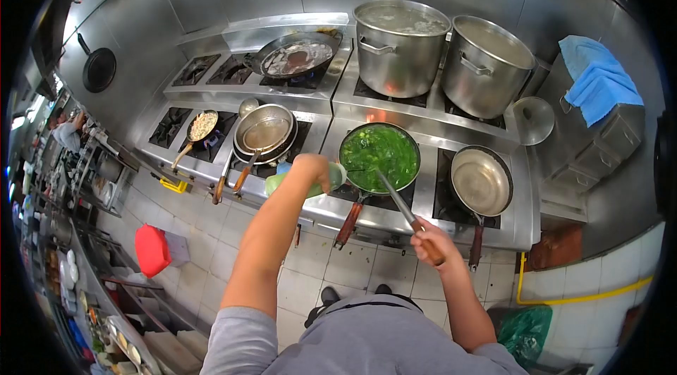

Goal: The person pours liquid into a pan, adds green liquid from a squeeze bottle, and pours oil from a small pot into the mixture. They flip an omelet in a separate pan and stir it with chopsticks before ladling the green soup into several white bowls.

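Observation:
A pan of chopped green leaves in green liquid sits on the front burner, its wooden handle pointing toward me. My left hand is closed around a pale green squeeze bottle, tipped sideways with its nozzle end at the pan's left rim. In my right hand is the wooden handle of a long metal ladle; its far end is down among the greens, so its head is hidden. To the right stands a frying pan with a bare metal inside.
Two tall stockpots of liquid stand behind. A wok is at the back left, with stacked strainers and pans and a small food pan in front. Blue cloths hang right. A red-lidded bin is on the floor.

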Demonstrator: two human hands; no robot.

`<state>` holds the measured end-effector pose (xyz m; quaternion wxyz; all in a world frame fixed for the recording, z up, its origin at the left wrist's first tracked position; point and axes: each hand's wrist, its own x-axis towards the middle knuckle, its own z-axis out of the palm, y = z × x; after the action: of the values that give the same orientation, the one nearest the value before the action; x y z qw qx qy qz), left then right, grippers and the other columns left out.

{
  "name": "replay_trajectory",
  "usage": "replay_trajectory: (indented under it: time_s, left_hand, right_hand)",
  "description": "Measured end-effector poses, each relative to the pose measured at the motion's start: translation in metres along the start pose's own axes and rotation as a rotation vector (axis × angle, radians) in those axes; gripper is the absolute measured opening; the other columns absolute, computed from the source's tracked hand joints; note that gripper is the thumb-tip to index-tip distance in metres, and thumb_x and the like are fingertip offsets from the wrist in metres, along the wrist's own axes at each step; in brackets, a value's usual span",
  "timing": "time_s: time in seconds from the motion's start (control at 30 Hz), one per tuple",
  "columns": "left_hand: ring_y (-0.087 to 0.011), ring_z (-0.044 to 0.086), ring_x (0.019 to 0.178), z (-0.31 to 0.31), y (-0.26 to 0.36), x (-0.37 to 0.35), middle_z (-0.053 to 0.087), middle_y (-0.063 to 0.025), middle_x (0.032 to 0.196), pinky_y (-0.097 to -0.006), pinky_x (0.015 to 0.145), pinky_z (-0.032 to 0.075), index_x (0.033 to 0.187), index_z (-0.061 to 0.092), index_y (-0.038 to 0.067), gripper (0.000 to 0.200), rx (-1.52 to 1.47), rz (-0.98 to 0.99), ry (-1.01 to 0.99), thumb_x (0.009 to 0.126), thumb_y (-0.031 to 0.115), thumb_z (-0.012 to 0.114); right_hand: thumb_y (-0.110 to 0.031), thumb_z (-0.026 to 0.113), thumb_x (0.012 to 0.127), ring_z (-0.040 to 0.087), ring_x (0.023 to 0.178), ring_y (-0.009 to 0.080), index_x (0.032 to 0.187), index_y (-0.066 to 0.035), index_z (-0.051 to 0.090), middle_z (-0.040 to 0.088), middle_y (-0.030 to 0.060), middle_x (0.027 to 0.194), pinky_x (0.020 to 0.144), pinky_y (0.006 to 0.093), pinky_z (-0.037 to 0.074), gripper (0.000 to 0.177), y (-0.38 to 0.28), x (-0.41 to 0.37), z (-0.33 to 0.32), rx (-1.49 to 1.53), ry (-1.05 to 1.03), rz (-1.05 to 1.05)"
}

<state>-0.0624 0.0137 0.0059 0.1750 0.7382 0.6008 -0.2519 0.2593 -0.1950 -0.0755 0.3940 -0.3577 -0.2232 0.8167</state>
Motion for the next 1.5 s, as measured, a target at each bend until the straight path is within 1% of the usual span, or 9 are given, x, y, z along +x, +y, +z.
replay_trajectory:
  time_s: [0.1, 0.37, 0.57, 0.7, 0.77, 0.97, 1.2, 1.33, 1.5]
  left_hand:
    - [-0.0283, 0.069, 0.095, -0.002, -0.001, 0.005, 0.071, -0.0101, 0.107, -0.0391, 0.081, 0.055, 0.105, 0.073, 0.009, 0.063, 0.037, -0.02, 0.001, 0.053, 0.039, 0.089]
    - [-0.0301, 0.069, 0.096, 0.005, -0.01, 0.004, 0.071, -0.0138, 0.106, -0.0415, 0.083, 0.055, 0.102, 0.072, 0.004, 0.062, 0.015, 0.051, 0.14, 0.053, 0.038, 0.09]
    - [-0.0315, 0.068, 0.097, 0.007, -0.013, -0.009, 0.07, -0.0159, 0.107, -0.0413, 0.085, 0.054, 0.103, 0.072, 0.004, 0.062, -0.047, 0.079, 0.222, 0.054, 0.038, 0.089]
    - [-0.0321, 0.068, 0.097, 0.01, -0.011, -0.008, 0.07, -0.0164, 0.106, -0.0418, 0.085, 0.054, 0.102, 0.072, 0.004, 0.062, -0.059, 0.075, 0.225, 0.053, 0.039, 0.089]
    - [-0.0321, 0.066, 0.102, 0.01, -0.005, -0.012, 0.068, -0.0167, 0.112, -0.0408, 0.087, 0.053, 0.113, 0.067, 0.004, 0.071, -0.063, 0.038, 0.18, 0.055, 0.038, 0.089]
    - [-0.0348, 0.06, 0.112, 0.035, -0.004, -0.031, 0.061, -0.0219, 0.121, -0.041, 0.092, 0.049, 0.137, 0.043, 0.004, 0.096, -0.388, 0.054, 0.375, 0.058, 0.036, 0.086]
    - [-0.0221, 0.058, 0.108, 0.067, -0.029, -0.035, 0.06, -0.013, 0.119, -0.0372, 0.093, 0.048, 0.137, 0.038, 0.002, 0.092, -1.207, 0.363, 0.86, 0.061, 0.02, 0.087]
    - [-0.0201, 0.057, 0.109, 0.042, -0.039, -0.076, 0.059, -0.0098, 0.12, -0.0353, 0.095, 0.047, 0.135, 0.041, 0.003, 0.084, -1.402, 0.333, 1.005, 0.065, 0.016, 0.086]
    - [-0.0204, 0.056, 0.109, 0.013, -0.065, -0.127, 0.058, -0.0092, 0.118, -0.0353, 0.094, 0.046, 0.132, 0.042, 0.004, 0.077, -1.504, 0.385, 1.171, 0.07, 0.016, 0.085]
  right_hand:
    - [-0.01, 0.057, 0.084, 0.056, 0.053, 0.0148, 0.143, -0.004, 0.028, 0.056, 0.0062, 0.079, 0.047, 0.0326, 0.05, 0.066, 0.032, 0.0, 0.026, -0.719, 0.299, 0.001]
    - [-0.015, 0.059, 0.088, 0.052, 0.047, 0.0152, 0.125, -0.011, 0.041, 0.055, 0.0069, 0.076, 0.04, 0.0298, 0.042, 0.042, 0.003, 0.004, -0.002, 0.292, -0.063, 0.044]
    - [-0.006, 0.055, 0.087, 0.055, 0.053, 0.0179, 0.138, -0.009, 0.034, 0.055, 0.0067, 0.078, 0.046, 0.0315, 0.049, 0.055, 0.028, -0.003, 0.035, -0.692, 0.26, 0.037]
    - [-0.012, 0.056, 0.089, 0.055, 0.053, 0.0157, 0.129, -0.009, 0.038, 0.055, 0.0063, 0.078, 0.042, 0.0306, 0.047, 0.044, 0.007, -0.023, 0.032, -0.342, 0.034, 0.081]
    - [-0.013, 0.054, 0.089, 0.053, 0.052, 0.0144, 0.125, -0.011, 0.041, 0.055, 0.0058, 0.078, 0.042, 0.0287, 0.045, 0.038, 0.003, -0.004, -0.009, 0.26, -0.075, 0.108]
    - [-0.013, 0.058, 0.089, 0.054, 0.052, 0.0171, 0.14, -0.01, 0.031, 0.053, 0.0056, 0.079, 0.044, 0.0313, 0.047, 0.058, 0.023, 0.001, 0.009, -0.692, 0.214, 0.061]
    - [-0.014, 0.06, 0.086, 0.052, 0.052, 0.0117, 0.11, -0.01, 0.046, 0.054, 0.0041, 0.076, 0.042, 0.0243, 0.043, 0.029, -0.018, -0.008, -0.022, 0.305, -0.192, 0.163]
    - [-0.009, 0.055, 0.086, 0.054, 0.051, 0.0165, 0.144, -0.013, 0.03, 0.053, 0.0052, 0.076, 0.044, 0.0309, 0.048, 0.063, -0.007, 0.011, -0.022, -0.563, 0.133, -0.026]
    - [-0.008, 0.056, 0.085, 0.054, 0.05, 0.0157, 0.137, -0.011, 0.036, 0.053, 0.0053, 0.074, 0.041, 0.0323, 0.047, 0.056, -0.008, -0.021, 0.023, -0.637, 0.12, 0.101]
